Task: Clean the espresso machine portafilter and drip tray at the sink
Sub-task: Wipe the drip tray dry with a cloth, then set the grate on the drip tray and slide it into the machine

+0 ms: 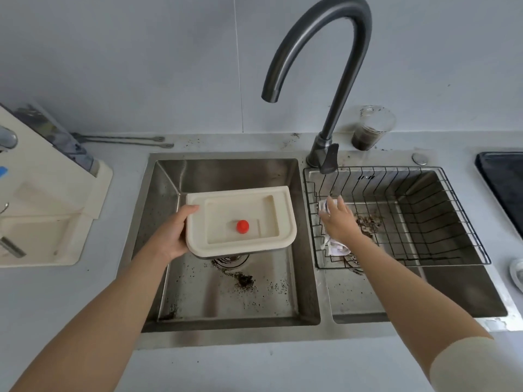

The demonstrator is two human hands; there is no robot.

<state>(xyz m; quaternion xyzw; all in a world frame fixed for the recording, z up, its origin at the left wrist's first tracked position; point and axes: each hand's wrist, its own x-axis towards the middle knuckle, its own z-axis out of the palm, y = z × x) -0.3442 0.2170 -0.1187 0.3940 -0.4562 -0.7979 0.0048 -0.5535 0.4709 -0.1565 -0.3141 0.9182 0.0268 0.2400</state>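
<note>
Kitchen: double steel sink (311,321), gooseneck faucet (336,66).

A dark gooseneck faucet (349,77) rises behind the sink (167,176), its spout over the left basin. Just right of its base stands a clear plastic cup (370,131) with dark grounds in its lower part. A black wire basket (396,167) sits in the right basin. A cream appliance (56,193) stands on the left counter, and a dark tray (503,179) lies at the right edge.
</note>
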